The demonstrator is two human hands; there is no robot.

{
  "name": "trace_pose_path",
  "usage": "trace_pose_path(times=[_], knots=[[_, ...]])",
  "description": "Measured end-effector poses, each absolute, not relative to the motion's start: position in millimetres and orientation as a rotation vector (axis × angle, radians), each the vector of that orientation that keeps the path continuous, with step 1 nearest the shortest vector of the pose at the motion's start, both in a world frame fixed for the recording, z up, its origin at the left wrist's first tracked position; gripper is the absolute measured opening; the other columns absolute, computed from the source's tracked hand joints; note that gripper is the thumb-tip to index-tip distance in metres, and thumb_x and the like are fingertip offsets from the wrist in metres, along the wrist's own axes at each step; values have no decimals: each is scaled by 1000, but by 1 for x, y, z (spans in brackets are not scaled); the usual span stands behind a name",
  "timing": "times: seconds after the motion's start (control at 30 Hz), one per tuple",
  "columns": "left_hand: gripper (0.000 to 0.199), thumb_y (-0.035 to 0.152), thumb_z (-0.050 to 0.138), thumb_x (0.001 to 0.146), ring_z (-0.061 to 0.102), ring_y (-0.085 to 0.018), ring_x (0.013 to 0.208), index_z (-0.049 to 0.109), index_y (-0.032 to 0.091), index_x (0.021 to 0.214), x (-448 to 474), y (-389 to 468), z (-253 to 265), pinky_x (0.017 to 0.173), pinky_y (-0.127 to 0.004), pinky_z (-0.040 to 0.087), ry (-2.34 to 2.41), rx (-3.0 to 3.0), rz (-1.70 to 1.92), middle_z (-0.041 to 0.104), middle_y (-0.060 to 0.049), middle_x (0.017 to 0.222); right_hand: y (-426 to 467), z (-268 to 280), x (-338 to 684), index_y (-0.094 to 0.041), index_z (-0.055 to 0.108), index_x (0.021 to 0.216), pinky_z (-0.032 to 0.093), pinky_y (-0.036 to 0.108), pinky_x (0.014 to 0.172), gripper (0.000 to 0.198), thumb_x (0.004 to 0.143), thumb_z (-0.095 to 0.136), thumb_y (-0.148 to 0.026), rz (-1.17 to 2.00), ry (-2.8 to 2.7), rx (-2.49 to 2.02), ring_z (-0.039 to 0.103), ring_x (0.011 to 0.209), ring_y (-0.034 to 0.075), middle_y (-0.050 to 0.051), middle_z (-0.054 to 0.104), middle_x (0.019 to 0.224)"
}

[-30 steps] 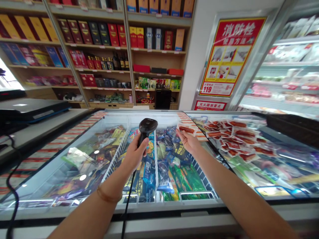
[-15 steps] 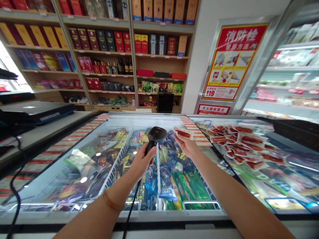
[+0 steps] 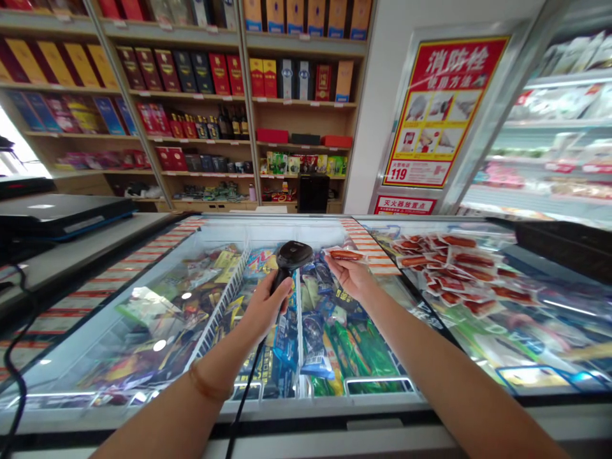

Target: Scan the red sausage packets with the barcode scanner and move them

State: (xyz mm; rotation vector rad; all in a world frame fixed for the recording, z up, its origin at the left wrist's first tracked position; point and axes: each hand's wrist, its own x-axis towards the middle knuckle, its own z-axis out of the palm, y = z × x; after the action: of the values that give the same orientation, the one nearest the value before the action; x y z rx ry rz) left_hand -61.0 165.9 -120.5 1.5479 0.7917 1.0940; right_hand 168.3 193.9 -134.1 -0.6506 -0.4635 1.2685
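Observation:
My left hand (image 3: 266, 305) is wrapped round the handle of a black barcode scanner (image 3: 294, 254), whose head points away from me and to the right. Its cable hangs down past my wrist. In my right hand (image 3: 352, 278) is a clear vacuum pack of sausage (image 3: 346, 255), pinched at its left end and held level just right of the scanner head. The two are apart. Both hands are above the glass top of a chest freezer (image 3: 224, 223). To the right, a heap of similar sausage packs (image 3: 471, 260) lies on the glass.
Wire baskets of packaged frozen goods (image 3: 354, 347) show under the glass. A flat black device (image 3: 62, 213) rests on the counter at left, with a black cable (image 3: 19, 363) below it. A long black tray (image 3: 568, 248) stands at right. Shelves of boxes (image 3: 191, 76) line the back wall.
The sausage pack has tilted, so more of its upper face shows. Both hands keep their grip, and the whole view has shifted slightly.

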Motion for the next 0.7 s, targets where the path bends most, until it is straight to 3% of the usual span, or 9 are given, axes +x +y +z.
trace_pose_path(times=[0.27, 0.47, 0.57, 0.7], knots=[[38, 55, 56, 83, 45, -5, 46, 50, 18, 86, -61, 166, -122, 43, -20, 32, 777, 1594, 1050, 52, 3, 72, 197, -142, 167, -11, 67, 81, 59, 28, 87, 22, 76, 54, 5, 1315, -514, -580, 74, 85, 19, 10, 76, 83], [38, 55, 58, 80, 44, -5, 46, 49, 17, 85, -60, 161, -116, 44, -20, 34, 764, 1533, 1052, 51, 4, 71, 201, -150, 169, -17, 69, 84, 59, 23, 85, 23, 74, 61, 2, 1288, -575, -590, 73, 87, 15, 3, 76, 83], [38, 54, 59, 80, 44, -5, 46, 50, 17, 85, -60, 161, -116, 44, -19, 33, 755, 1516, 1060, 51, 4, 71, 200, -151, 169, -20, 71, 90, 60, 20, 81, 26, 73, 65, -1, 1306, -642, -616, 72, 87, 13, 1, 75, 85], [38, 53, 59, 80, 44, -5, 46, 51, 17, 88, -60, 162, -116, 43, -20, 32, 740, 1509, 1063, 51, 4, 72, 197, -151, 167, -23, 71, 93, 56, 19, 89, 39, 67, 68, 5, 1316, -716, -606, 70, 97, 12, -2, 74, 92]])
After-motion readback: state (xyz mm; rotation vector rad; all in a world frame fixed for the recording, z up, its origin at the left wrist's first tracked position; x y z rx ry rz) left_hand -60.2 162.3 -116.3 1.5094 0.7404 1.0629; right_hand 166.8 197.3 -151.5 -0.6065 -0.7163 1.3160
